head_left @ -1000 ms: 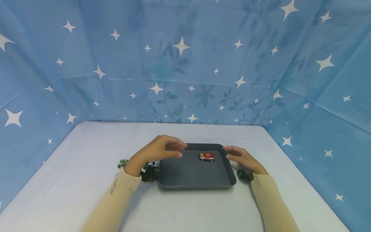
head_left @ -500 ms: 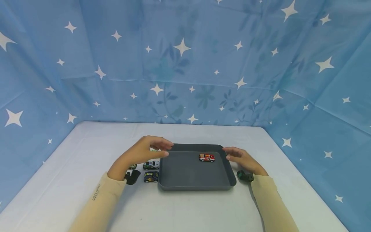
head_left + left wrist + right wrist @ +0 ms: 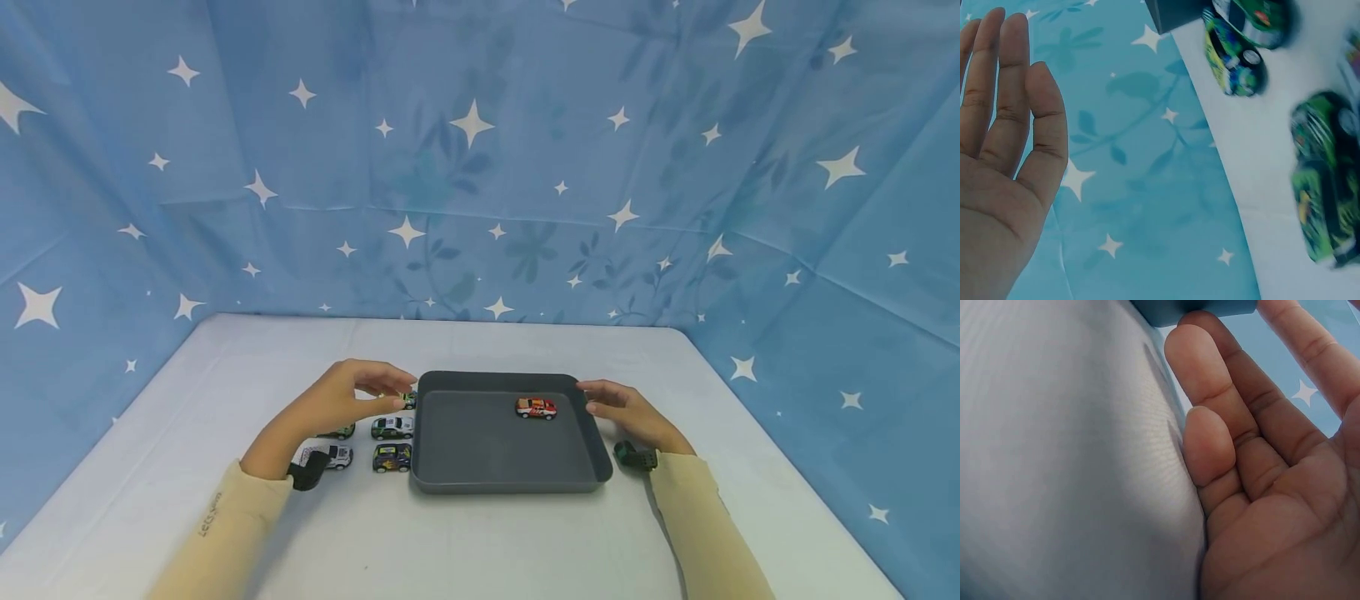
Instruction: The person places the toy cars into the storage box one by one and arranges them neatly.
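A red, orange and white toy car (image 3: 536, 407) sits toward the back of the dark grey tray (image 3: 487, 486). My left hand (image 3: 341, 402) hovers left of the tray over several other toy cars, its fingers extended and nothing in its grasp; the left wrist view shows its bare palm (image 3: 997, 194). Below it are a white-and-green car (image 3: 392, 427), a dark blue car (image 3: 392, 457) and a silver-white car (image 3: 337, 456). Two green cars (image 3: 1319, 181) lie nearby, partly covered by the hand in the head view. My right hand (image 3: 628, 410), loosely bent, has its fingertips right at the tray's right rim.
A white-covered table (image 3: 510, 542) bears everything. Blue star-patterned cloth (image 3: 480, 183) rises behind it and along both sides. Dark wrist cameras (image 3: 634, 456) are strapped at both sleeves.
My left hand has drawn away from over the tray toward the left, uncovering the cars beside it. The right hand and the red car have kept their places.
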The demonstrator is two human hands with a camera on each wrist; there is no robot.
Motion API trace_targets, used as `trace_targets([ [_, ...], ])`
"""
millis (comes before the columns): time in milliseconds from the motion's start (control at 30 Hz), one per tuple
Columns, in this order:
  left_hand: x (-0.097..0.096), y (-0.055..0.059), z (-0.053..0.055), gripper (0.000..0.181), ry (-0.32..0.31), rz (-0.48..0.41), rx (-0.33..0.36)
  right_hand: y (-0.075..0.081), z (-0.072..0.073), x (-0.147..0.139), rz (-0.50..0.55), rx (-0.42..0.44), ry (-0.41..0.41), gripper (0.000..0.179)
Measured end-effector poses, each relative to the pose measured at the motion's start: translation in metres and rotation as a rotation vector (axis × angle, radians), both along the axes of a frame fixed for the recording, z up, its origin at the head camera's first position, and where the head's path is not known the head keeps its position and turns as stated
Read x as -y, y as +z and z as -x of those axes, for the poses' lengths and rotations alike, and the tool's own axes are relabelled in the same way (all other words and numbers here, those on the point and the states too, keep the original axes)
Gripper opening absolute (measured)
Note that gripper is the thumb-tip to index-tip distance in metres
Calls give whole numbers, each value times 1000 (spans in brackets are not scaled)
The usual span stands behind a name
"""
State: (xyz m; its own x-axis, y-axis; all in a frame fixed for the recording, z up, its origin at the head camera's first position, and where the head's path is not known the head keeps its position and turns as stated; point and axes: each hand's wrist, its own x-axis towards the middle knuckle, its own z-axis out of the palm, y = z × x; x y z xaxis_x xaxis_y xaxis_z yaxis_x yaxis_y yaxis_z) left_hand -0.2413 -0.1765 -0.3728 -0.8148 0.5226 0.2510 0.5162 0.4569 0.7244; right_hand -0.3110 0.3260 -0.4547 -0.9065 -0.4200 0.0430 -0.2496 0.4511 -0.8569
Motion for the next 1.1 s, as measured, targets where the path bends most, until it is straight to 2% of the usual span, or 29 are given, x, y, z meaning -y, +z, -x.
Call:
trace_targets([
  [167,11,-2,-2,33,24,7,-11,-1,2,-1,-1,-13,9,51],
  [733,34,-1,4,38,49,-2,49,2,1,0,-6,-18,7,51],
  [1100,60,-8,8,41,67,-61,136,1,-2,-1,25,12,2,52],
])
